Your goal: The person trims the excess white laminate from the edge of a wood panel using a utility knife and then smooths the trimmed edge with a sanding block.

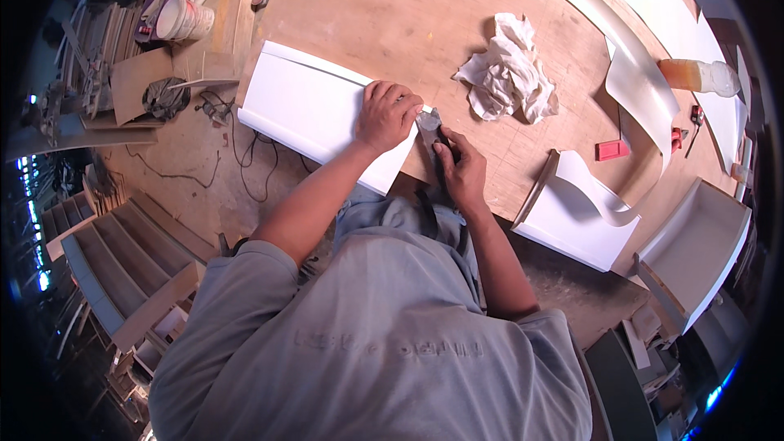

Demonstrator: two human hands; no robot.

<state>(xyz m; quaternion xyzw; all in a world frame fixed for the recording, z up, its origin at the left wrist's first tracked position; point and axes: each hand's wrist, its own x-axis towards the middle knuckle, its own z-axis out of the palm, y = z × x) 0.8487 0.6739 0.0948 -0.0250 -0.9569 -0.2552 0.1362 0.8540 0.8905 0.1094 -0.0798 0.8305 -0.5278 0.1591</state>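
A long white panel [314, 106] with a rounded near edge lies slantwise on the wooden workbench. My left hand [382, 118] rests on its right end, fingers curled and closed at the edge, the thumb side toward the tool. My right hand [463, 170] is closed around the dark handle of a hand tool with a flat grey blade [429, 121]. The blade meets the panel's right end, right beside my left fingertips. Its exact kind is hard to make out, and part of the handle is hidden in my palm.
A crumpled white cloth [513, 69] lies beyond my right hand. Rightward are a curved white strip [645, 98], a red block [612, 150], a bottle of amber liquid [694, 76] and another white panel [572, 220]. A white bucket [184, 20] and loose cables [245, 155] are at left.
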